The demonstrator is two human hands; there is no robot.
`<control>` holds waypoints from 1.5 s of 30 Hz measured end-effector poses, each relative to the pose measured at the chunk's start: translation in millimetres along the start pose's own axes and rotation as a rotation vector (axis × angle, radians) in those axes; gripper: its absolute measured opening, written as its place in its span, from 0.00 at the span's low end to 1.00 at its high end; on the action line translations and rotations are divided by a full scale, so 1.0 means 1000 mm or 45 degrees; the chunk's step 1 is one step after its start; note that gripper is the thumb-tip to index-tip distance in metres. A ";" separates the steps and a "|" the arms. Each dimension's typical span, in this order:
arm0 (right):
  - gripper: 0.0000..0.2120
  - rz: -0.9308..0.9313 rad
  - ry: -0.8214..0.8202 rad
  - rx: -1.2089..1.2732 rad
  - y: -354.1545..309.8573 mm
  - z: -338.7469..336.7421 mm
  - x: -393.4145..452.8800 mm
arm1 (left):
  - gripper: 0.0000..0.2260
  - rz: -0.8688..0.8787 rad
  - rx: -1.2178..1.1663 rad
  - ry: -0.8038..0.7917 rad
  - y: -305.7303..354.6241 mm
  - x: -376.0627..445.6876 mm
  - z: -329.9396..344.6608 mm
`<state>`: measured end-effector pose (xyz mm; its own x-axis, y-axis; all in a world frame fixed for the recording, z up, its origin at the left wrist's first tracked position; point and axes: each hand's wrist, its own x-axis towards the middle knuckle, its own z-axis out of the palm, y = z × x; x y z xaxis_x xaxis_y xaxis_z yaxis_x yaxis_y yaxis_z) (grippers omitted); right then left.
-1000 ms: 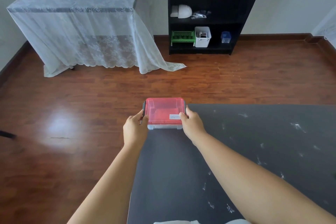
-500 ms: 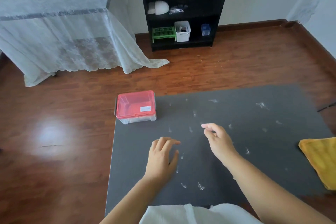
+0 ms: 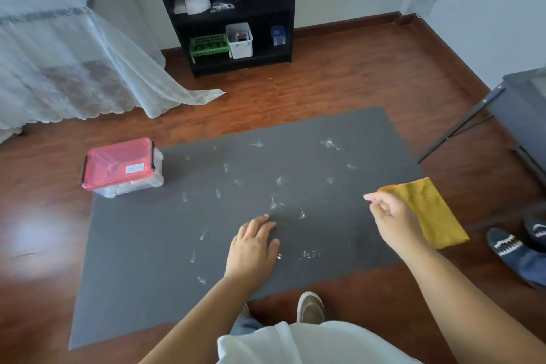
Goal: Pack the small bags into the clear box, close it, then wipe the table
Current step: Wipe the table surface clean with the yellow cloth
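Now off the clear box [image 3: 122, 167], both hands, compared with a moment ago. Left hand [image 3: 253, 245] empty, fingers spread, palm down over the grey table [image 3: 147, 260] among white specks. Right hand [image 3: 390, 220] empty, fingers loosely curled, just left of the yellow cloth [image 3: 428, 210], not gripping it. Far left of left hand: box, red lid latched, pale contents dimly visible, indistinct.

Red-lidded clear box [image 3: 121, 168]; dark grey table [image 3: 177, 245], white flecks; mustard-yellow cloth [image 3: 428, 210].
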<state>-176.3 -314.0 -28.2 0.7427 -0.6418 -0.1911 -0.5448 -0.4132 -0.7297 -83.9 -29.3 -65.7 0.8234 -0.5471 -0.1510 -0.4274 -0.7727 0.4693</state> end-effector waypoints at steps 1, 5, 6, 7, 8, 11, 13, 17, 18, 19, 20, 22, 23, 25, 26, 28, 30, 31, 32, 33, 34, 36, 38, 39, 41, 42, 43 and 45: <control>0.12 -0.044 0.056 -0.092 0.012 -0.010 0.007 | 0.20 -0.027 0.028 -0.001 0.003 -0.002 0.004; 0.16 -0.112 0.170 -0.484 0.054 -0.038 0.035 | 0.24 -0.057 0.167 -0.037 0.010 -0.010 0.017; 0.19 -0.081 0.121 -0.572 0.063 -0.042 0.040 | 0.25 -0.067 0.201 -0.055 0.011 -0.012 0.019; 0.22 -0.047 0.050 -0.665 0.072 -0.045 0.043 | 0.26 -0.078 0.234 -0.074 0.012 -0.014 0.022; 0.24 -0.024 -0.024 -0.753 0.081 -0.046 0.045 | 0.26 -0.089 0.261 -0.084 0.012 -0.015 0.024; 0.30 -0.010 -0.170 -0.905 0.101 -0.040 0.043 | 0.27 -0.117 0.301 -0.076 0.016 -0.019 0.028; 0.32 -0.029 -0.168 -0.929 0.106 -0.035 0.041 | 0.28 -0.137 0.307 -0.073 0.018 -0.020 0.029; 0.35 -0.048 -0.162 -0.978 0.106 -0.032 0.039 | 0.28 -0.166 0.327 -0.073 0.020 -0.022 0.029; 0.36 -0.065 -0.169 -0.986 0.104 -0.030 0.037 | 0.28 -0.168 0.331 -0.077 0.020 -0.023 0.029; 0.35 -0.100 -0.177 -0.999 0.103 -0.027 0.033 | 0.28 -0.168 0.331 -0.082 0.021 -0.023 0.029; 0.34 -0.146 -0.184 -1.011 0.100 -0.023 0.027 | 0.28 -0.166 0.329 -0.085 0.021 -0.024 0.029; 0.35 -0.239 -0.206 -1.011 0.093 -0.011 0.014 | 0.28 -0.162 0.313 -0.086 0.020 -0.026 0.028; 0.35 -0.276 -0.226 -1.007 0.089 -0.005 0.008 | 0.28 -0.159 0.302 -0.086 0.020 -0.027 0.028; 0.35 -0.343 -0.272 -1.003 0.078 0.011 -0.003 | 0.28 -0.150 0.290 -0.086 0.018 -0.029 0.028; 0.35 -0.375 -0.295 -1.005 0.072 0.019 -0.009 | 0.27 -0.146 0.287 -0.086 0.017 -0.030 0.027; 0.34 -0.418 -0.322 -0.992 0.060 0.035 -0.020 | 0.27 -0.140 0.283 -0.085 0.015 -0.030 0.027; 0.34 -0.425 -0.306 -0.977 0.050 0.049 -0.030 | 0.27 -0.134 0.279 -0.081 0.015 -0.030 0.027; 0.33 -0.421 -0.299 -0.978 0.045 0.055 -0.035 | 0.27 -0.131 0.274 -0.077 0.015 -0.030 0.027; 0.33 -0.418 -0.297 -0.973 0.040 0.061 -0.039 | 0.27 -0.126 0.269 -0.072 0.015 -0.031 0.026; 0.33 -0.419 -0.295 -0.959 0.035 0.066 -0.042 | 0.27 -0.120 0.264 -0.062 0.014 -0.032 0.026; 0.33 -0.426 -0.296 -0.945 0.032 0.072 -0.044 | 0.27 -0.115 0.257 -0.048 0.014 -0.034 0.024; 0.33 -0.459 -0.321 -0.936 0.025 0.081 -0.049 | 0.27 -0.119 0.226 -0.003 0.009 -0.040 0.020; 0.34 -0.533 -0.361 -0.959 0.021 0.089 -0.052 | 0.28 -0.150 0.184 0.061 -0.002 -0.048 0.015; 0.34 -0.584 -0.385 -0.979 0.019 0.092 -0.054 | 0.28 -0.178 0.161 0.100 -0.010 -0.053 0.012; 0.33 -0.695 -0.438 -1.012 0.015 0.097 -0.057 | 0.27 -0.255 0.132 0.188 -0.029 -0.064 0.004; 0.32 -0.749 -0.464 -1.029 0.013 0.101 -0.058 | 0.27 -0.300 0.128 0.228 -0.040 -0.070 0.000; 0.32 -0.798 -0.491 -1.048 0.010 0.104 -0.059 | 0.26 -0.346 0.124 0.264 -0.052 -0.076 -0.004; 0.31 -0.885 -0.538 -1.069 0.004 0.112 -0.062 | 0.26 -0.435 0.113 0.318 -0.075 -0.089 -0.012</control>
<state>-180.6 -203.4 -93.0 0.9665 0.0913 -0.2397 0.0611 -0.9896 -0.1304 -120.7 81.5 -77.4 0.9836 -0.1689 -0.0640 -0.1362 -0.9265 0.3509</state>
